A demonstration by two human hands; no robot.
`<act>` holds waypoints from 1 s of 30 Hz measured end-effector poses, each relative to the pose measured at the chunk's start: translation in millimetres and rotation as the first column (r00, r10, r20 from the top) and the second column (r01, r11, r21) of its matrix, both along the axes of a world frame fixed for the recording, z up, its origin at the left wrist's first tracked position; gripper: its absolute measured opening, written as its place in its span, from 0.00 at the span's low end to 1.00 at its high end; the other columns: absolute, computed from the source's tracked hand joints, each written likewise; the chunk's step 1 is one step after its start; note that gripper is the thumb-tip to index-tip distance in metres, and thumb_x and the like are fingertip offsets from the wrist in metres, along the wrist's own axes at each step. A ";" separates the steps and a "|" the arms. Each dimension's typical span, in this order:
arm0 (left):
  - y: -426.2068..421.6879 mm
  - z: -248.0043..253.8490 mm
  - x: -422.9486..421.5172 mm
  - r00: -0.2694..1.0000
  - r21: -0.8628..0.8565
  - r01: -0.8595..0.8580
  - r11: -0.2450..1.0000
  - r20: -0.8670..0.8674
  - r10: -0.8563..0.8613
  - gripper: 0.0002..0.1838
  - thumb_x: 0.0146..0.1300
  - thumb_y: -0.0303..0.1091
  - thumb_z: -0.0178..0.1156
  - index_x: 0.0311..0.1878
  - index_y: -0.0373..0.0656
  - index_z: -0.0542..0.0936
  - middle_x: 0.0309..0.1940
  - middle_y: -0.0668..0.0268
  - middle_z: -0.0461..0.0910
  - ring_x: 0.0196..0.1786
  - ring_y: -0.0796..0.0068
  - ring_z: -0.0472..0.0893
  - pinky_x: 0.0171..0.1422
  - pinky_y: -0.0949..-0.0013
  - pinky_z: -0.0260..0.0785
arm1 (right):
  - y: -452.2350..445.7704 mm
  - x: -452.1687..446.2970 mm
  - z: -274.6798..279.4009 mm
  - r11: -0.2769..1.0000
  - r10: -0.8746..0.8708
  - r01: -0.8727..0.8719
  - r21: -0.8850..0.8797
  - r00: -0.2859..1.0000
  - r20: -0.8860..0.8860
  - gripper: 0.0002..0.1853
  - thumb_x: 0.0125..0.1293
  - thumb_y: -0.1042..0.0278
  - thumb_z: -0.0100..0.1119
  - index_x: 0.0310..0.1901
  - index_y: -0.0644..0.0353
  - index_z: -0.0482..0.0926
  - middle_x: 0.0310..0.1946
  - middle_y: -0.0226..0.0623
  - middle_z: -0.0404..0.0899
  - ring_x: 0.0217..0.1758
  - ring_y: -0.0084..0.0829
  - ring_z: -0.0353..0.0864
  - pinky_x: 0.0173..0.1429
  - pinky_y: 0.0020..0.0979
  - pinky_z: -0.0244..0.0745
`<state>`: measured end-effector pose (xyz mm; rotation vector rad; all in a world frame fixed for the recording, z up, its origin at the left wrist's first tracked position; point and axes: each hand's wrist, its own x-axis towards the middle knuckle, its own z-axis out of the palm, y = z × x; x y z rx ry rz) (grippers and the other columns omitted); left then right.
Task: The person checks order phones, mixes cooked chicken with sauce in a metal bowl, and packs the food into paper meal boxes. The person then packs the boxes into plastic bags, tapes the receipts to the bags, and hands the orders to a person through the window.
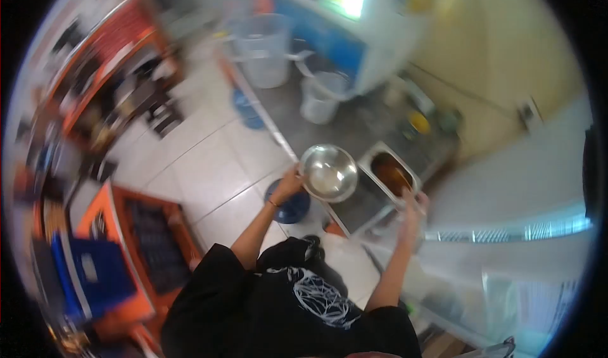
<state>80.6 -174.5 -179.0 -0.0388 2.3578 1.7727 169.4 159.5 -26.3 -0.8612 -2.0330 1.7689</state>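
Note:
A round shiny metal bowl is held at its left rim by my left hand, its fingers partly hidden at the edge. To its right, a rectangular metal container with reddish-brown contents sits on the dark counter. My right hand is at the container's near end, closed round a thin light-coloured handle that reaches into the contents. The handle's lower end is hidden.
Two translucent buckets stand farther back on the counter, with a yellow item at the right. Below are blue containers on the tiled floor. An orange cabinet with a blue bag stands at left.

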 end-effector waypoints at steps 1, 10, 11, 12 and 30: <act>-3.0 14.7 7.6 1.000 -0.058 -0.011 0.998 -0.006 0.010 0.29 0.60 0.42 0.58 0.62 0.38 0.66 0.37 0.54 0.80 0.28 0.63 0.81 0.37 0.63 0.76 | 18.3 -12.5 -6.4 0.994 0.111 -0.110 0.016 0.985 -0.135 0.21 0.57 0.65 0.65 0.48 0.63 0.69 0.38 0.36 0.74 0.45 0.27 0.72 0.52 0.30 0.66; -130.0 65.1 168.1 0.860 0.115 -0.498 0.859 0.190 0.473 0.30 0.65 0.36 0.52 0.70 0.47 0.59 0.47 0.59 0.76 0.38 0.74 0.79 0.36 0.70 0.78 | 105.2 -87.6 -131.1 0.927 0.274 -0.183 -0.328 0.927 0.257 0.21 0.54 0.67 0.62 0.49 0.67 0.74 0.44 0.40 0.73 0.45 0.37 0.74 0.48 0.40 0.77; -154.4 67.4 190.0 0.819 0.117 -0.567 0.815 0.192 0.541 0.30 0.65 0.36 0.52 0.70 0.47 0.58 0.48 0.59 0.75 0.39 0.74 0.79 0.36 0.69 0.78 | 71.0 -99.6 -133.1 0.926 0.319 -0.239 -0.291 0.909 0.267 0.21 0.54 0.66 0.62 0.49 0.67 0.75 0.44 0.40 0.73 0.44 0.37 0.74 0.48 0.40 0.76; -178.6 59.8 210.9 0.760 0.110 -0.644 0.757 0.203 0.617 0.30 0.65 0.36 0.52 0.70 0.47 0.58 0.48 0.59 0.75 0.39 0.74 0.79 0.37 0.69 0.78 | 25.7 -109.7 -143.0 0.910 0.380 -0.304 -0.283 0.883 0.274 0.21 0.54 0.66 0.62 0.48 0.67 0.75 0.43 0.40 0.73 0.44 0.37 0.74 0.47 0.40 0.76; -661.8 75.1 198.5 0.112 0.773 -0.401 -0.492 0.574 0.811 0.03 0.62 0.26 0.52 0.38 0.41 0.74 0.27 0.72 0.72 0.27 0.83 0.73 0.28 0.84 0.70 | -695.3 -281.3 -128.3 0.319 0.934 -0.926 -0.204 0.270 0.234 0.18 0.54 0.64 0.61 0.44 0.66 0.78 0.36 0.38 0.76 0.39 0.35 0.76 0.42 0.35 0.74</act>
